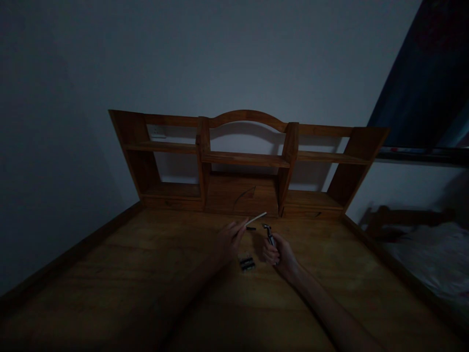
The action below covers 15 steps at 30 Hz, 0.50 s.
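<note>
Gripping a small dark tool (269, 236), the right hand (280, 255) rests on the wooden desk (110, 274); the left hand (229, 239) pinches a pale thin stick (255, 219) just beside it. Small dark pieces (247, 264) lie between the hands.

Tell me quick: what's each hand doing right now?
Left hand: fingers pinching a thin pale stick.
Right hand: closed around a small dark tool.
</note>
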### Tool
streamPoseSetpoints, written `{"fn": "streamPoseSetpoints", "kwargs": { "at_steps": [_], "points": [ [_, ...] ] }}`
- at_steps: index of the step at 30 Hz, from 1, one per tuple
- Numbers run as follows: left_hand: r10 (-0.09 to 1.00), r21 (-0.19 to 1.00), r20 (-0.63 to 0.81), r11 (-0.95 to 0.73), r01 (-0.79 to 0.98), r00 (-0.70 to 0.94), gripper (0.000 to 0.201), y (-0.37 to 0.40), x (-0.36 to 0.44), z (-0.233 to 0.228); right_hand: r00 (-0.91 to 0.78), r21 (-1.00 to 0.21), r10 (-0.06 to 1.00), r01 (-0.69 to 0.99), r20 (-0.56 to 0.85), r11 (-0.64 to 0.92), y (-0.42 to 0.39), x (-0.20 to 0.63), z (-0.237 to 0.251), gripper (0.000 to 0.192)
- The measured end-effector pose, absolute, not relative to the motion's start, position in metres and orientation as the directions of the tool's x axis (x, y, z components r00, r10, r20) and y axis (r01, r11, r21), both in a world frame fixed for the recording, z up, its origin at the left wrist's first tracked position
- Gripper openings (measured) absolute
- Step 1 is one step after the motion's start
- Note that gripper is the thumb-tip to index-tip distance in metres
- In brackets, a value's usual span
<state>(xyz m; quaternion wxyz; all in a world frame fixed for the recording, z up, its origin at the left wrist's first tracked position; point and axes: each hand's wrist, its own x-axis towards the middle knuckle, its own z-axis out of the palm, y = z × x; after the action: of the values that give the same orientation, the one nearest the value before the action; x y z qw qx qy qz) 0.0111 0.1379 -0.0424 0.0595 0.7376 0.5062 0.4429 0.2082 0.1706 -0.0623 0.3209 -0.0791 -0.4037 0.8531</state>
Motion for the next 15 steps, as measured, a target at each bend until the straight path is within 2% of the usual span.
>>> {"fn": "streamPoseSetpoints", "kwargs": {
  "at_steps": [15],
  "points": [
    [0.767, 0.511, 0.628, -0.530, 0.677, 0.127, 0.040, 0.1316, 0.0147, -0.0372, -0.783, -0.699, 0.607, -0.510, 0.136, -0.501, 0.1705, 0.2103, -0.0582, 0.046]
  ]
}}
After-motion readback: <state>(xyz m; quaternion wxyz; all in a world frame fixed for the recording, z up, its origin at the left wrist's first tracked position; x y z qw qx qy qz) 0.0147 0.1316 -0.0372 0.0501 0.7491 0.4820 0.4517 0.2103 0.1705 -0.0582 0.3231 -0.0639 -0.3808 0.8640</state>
